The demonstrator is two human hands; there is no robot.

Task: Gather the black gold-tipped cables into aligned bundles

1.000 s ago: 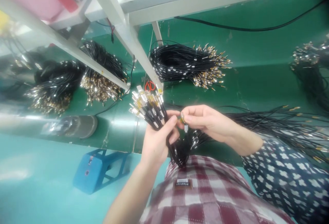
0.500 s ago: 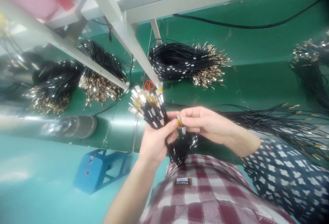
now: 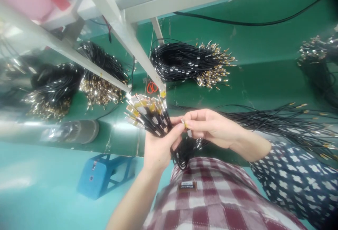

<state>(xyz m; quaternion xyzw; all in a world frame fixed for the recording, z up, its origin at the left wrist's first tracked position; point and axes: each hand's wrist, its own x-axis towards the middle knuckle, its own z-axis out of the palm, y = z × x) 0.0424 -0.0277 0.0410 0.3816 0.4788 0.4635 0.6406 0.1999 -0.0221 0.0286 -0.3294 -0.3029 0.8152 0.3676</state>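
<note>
From my head view, the green bench [image 3: 264, 82] runs across in front of me, its front edge meeting the teal floor [image 3: 39, 187] at left and passing behind my checked apron [image 3: 211, 194] in the middle. Over its back left part stands a white rack [image 3: 126, 29], one slanting leg coming down just beyond my work. My left hand [image 3: 158, 150] is closed round a bundle of black cables [image 3: 155, 119], metal tips fanned up and leftward near that leg, the lower loops hanging by the apron's top edge. My right hand [image 3: 211, 126] pinches a small cable end [image 3: 186, 124] with a yellow part, close beside my left thumb; I cannot tell whether the two hands touch. Beyond them lie orange loops [image 3: 152, 87] by the leg's foot and a big cable coil [image 3: 176, 61]. Bare green stretches right of that coil, as far as another bundle [image 3: 313, 52] at the right side. Nearer, loose cables [image 3: 274, 117] spread behind my right forearm. Leftward, a grey device [image 3: 87, 131] sits near the front edge, above a blue stool [image 3: 95, 177].
</note>
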